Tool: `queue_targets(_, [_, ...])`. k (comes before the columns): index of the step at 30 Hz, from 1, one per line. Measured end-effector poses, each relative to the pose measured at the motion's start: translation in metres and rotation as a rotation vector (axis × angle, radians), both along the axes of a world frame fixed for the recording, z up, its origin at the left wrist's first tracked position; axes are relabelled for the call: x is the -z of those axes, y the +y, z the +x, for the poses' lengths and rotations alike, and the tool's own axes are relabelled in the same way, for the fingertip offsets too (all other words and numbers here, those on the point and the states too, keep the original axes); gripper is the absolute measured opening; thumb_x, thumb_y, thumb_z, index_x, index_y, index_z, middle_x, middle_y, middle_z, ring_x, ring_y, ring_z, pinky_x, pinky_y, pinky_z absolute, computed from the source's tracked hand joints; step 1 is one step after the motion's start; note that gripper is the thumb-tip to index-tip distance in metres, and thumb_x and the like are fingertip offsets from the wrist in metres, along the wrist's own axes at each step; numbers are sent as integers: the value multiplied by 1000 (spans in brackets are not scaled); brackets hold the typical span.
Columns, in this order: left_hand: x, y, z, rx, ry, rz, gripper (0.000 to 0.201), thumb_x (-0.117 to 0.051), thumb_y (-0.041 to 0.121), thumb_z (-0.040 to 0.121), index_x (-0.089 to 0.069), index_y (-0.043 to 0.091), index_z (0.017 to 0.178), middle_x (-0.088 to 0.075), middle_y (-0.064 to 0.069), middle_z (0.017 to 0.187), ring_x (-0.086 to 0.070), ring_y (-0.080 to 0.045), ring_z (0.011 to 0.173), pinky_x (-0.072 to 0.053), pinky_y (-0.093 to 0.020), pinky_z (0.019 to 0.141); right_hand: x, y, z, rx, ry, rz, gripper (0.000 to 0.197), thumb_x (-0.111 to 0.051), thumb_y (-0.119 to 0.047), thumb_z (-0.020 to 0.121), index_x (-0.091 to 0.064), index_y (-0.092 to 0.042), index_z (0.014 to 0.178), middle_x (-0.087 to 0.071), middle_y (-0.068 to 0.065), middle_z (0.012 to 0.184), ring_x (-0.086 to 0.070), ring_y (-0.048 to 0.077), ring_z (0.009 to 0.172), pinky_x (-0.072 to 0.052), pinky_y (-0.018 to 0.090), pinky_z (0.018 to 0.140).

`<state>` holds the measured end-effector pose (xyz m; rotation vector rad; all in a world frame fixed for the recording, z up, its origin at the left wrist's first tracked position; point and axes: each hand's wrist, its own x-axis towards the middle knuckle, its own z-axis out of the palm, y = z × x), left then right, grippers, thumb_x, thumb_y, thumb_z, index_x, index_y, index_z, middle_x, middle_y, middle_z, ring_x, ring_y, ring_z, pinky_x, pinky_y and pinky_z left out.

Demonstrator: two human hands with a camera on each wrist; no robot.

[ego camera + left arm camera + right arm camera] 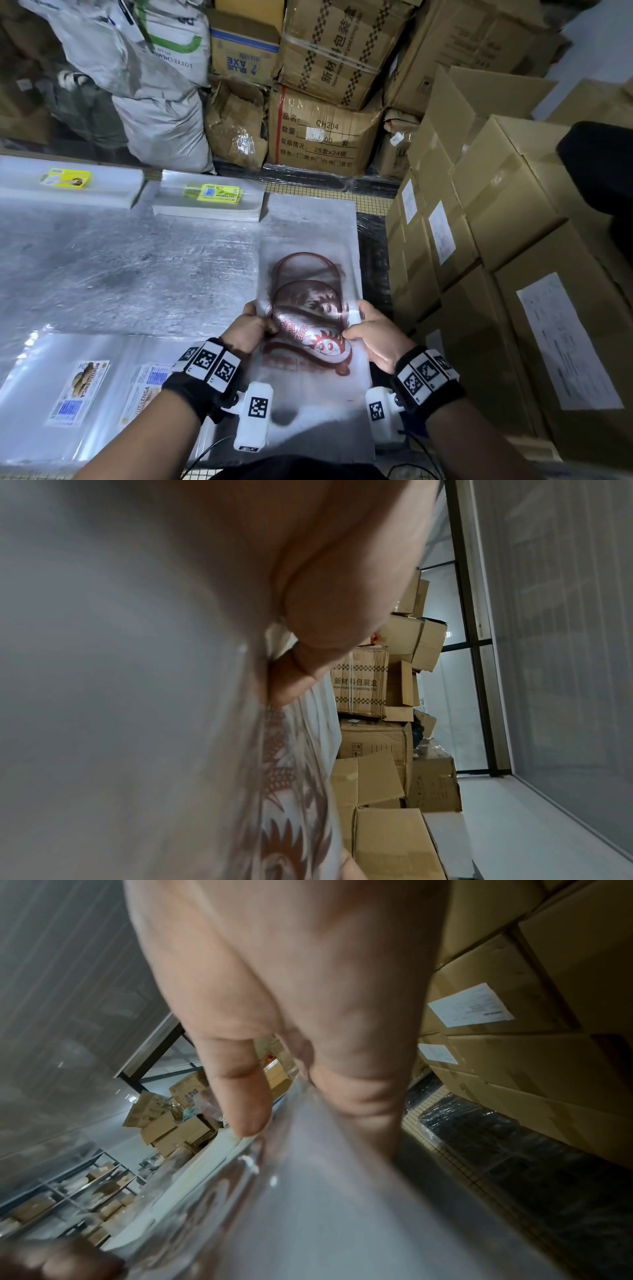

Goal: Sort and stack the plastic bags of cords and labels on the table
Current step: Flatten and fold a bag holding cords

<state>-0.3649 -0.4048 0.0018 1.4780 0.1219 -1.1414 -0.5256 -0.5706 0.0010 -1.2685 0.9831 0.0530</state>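
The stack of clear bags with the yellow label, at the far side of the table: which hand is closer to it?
Left. The left hand lies almost straight below the stack, gripping the red-printed bag; the right hand grips that bag's other edge, farther right.

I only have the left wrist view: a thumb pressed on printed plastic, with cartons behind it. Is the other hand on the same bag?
Observer: Yes. The right hand grips the opposite edge of the red-printed bag, while the left hand pinches its near edge.
Operator: Is it lifted or lying down?
Observer: It seems to lie on a stack of similar bags at the right edge of the table; I cannot tell whether its near edge is raised.
Operator: Where are the other sorts?
Observer: Two clear stacks with yellow labels sit at the far side, and brown-labelled bags lie near the left forearm.
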Motion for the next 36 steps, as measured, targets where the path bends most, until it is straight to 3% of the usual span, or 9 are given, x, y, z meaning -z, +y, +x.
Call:
queue_targets(7, [-7,2,-5,48,2,37,58,-47,-19,68,-46,12,117,-59,-28,107,-61,-49,99,-50,-66,86,-12,5,-4,-174,117,-92,49,-56,-2,85,-51,-33,122,-67,8,114,-68,29,103,-60,45,77])
queue_targets(10, [1,1,-6,37,-2,28,71,-51,-15,59,-44,16,122,-59,-30,111,-61,-53,100,-50,-69,83,-7,10,-3,-124,114,-154,50,-61,-5,75,-55,-19,123,-68,10,115,-67,27,105,-55,50,94])
queue_targets(12, [-3,1,-8,80,-87,49,68,-53,-16,67,-40,15,126,-61,-29,105,-64,-49,95,-54,-63,80,-1,14,-2,-66,125,-189,48,-61,-7,73,-57,-18,120,-70,7,111,-68,25,102,-55,49,95])
queue_targets(16, [-15,0,-17,165,-232,63,55,-52,-15,88,-31,16,128,-61,-14,91,-62,-26,74,-54,-23,50,3,19,3,17,51,-233,33,-58,-1,78,-62,-15,108,-73,8,101,-71,26,94,-57,49,89])
queue_targets(20, [-13,-4,-18,130,-228,32,34,-45,-21,89,-43,6,109,-55,-12,84,-64,-12,54,-51,-19,46,3,24,1,180,-61,-146,35,-51,12,79,-66,-7,104,-73,14,95,-71,30,89,-59,42,76])
queue_targets(24, [-12,-3,-18,84,-149,8,34,-41,-20,86,-41,13,95,-55,-16,83,-61,-27,68,-51,-36,57,-1,28,-1,193,-110,-47,43,-49,15,83,-65,-10,114,-73,18,104,-71,35,96,-59,48,83])
queue_targets(27, [-15,-2,-18,46,-102,-53,31,-41,-15,87,-45,13,99,-56,-16,81,-57,-28,71,-49,-33,58,-1,30,-2,214,-118,-15,45,-49,15,84,-64,-12,117,-73,16,104,-71,31,94,-60,42,78])
queue_targets(31, [-14,-2,-15,42,-111,-62,22,-53,-3,85,-51,13,99,-62,-19,84,-62,-31,76,-50,-37,68,7,30,1,235,-98,-11,30,-55,2,90,-60,-8,117,-71,19,111,-68,37,105,-53,57,96])
queue_targets(36, [-12,-8,-10,48,-200,-19,12,-65,10,74,-53,13,77,-60,-16,76,-59,-29,75,-46,-40,73,12,24,7,192,-19,-106,27,-61,-8,89,-57,-7,116,-70,14,113,-68,30,105,-51,53,99])
